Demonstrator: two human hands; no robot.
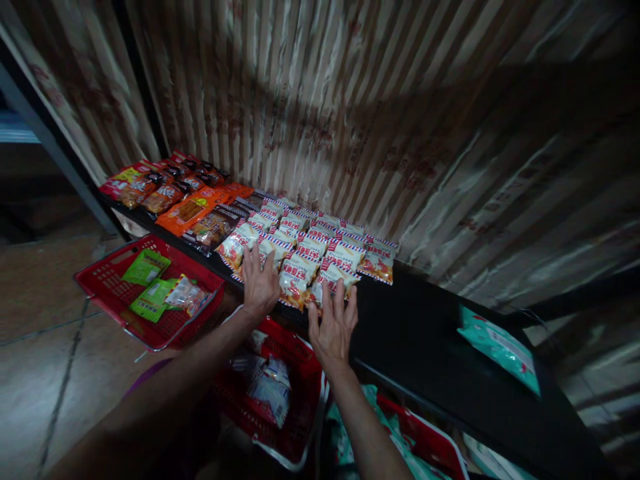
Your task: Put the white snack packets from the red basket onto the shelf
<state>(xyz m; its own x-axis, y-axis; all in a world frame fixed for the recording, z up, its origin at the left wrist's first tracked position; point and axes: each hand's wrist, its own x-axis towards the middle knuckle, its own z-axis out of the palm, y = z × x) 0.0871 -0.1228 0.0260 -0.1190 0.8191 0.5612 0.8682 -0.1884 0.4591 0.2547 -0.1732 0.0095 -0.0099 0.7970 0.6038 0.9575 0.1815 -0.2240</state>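
Rows of white snack bags with red lettering and striped edges lie close together on a black shelf. My left hand rests with fingers spread over a bag in the front row, on the left side of the group. At the front right corner of the rows, my right hand lies with its fingers stretched over another white bag. Neither hand has closed around a bag. The hands cover parts of the bags under them.
Orange snack bags, brown bags and red-and-black bags lie further left. A teal bag sits at the right. Red baskets with bags stand below the shelf's front edge. Corrugated sheeting rises behind.
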